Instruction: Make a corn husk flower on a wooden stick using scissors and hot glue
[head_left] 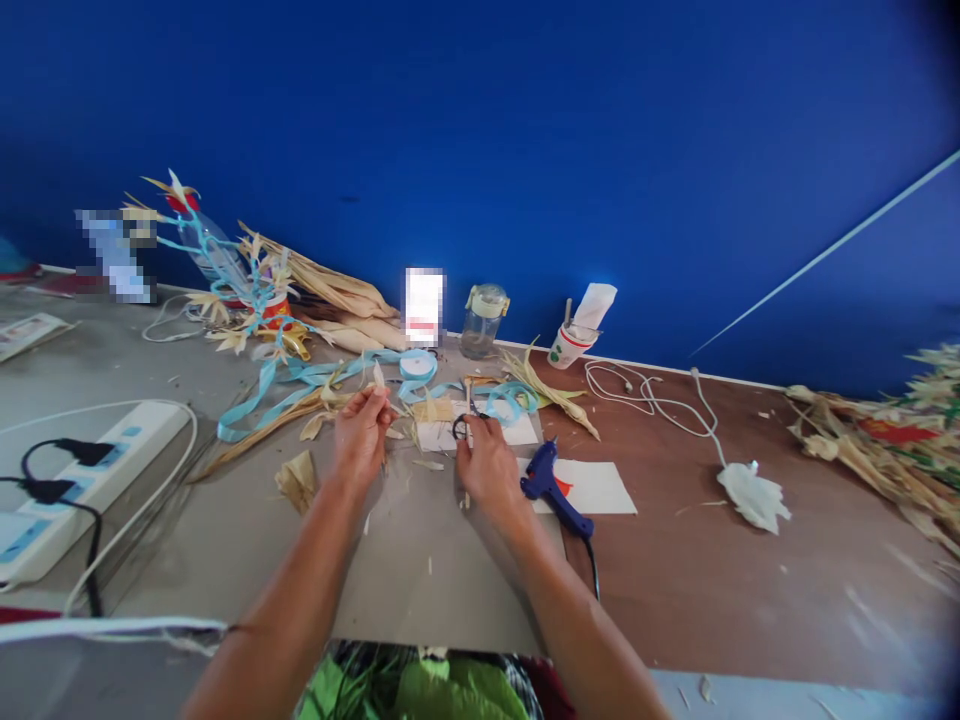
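Observation:
My left hand [363, 432] is raised a little above the grey table, its fingertips pinched on a small pale piece of corn husk [379, 377]. Beside it, my right hand [487, 458] is low at the table with its fingers closed at the black-handled scissors [459, 428]; the blades are mostly hidden. A thin wooden stick [468, 392] runs past the same fingers. Under and behind them lies a white card [517, 430] with a tan piece [433, 411] on it. A blue glue gun [553, 485] rests just right of my right hand, partly on another white sheet [611, 487].
A light-blue ribbon roll [418, 366], loose ribbon and dried husks [341, 290] lie behind my hands. Farther back stand a clear jar [484, 322], a paper cup [571, 345] and a lit phone [424, 307]. A power strip [105, 490] is left; white cable [645, 392] lies right.

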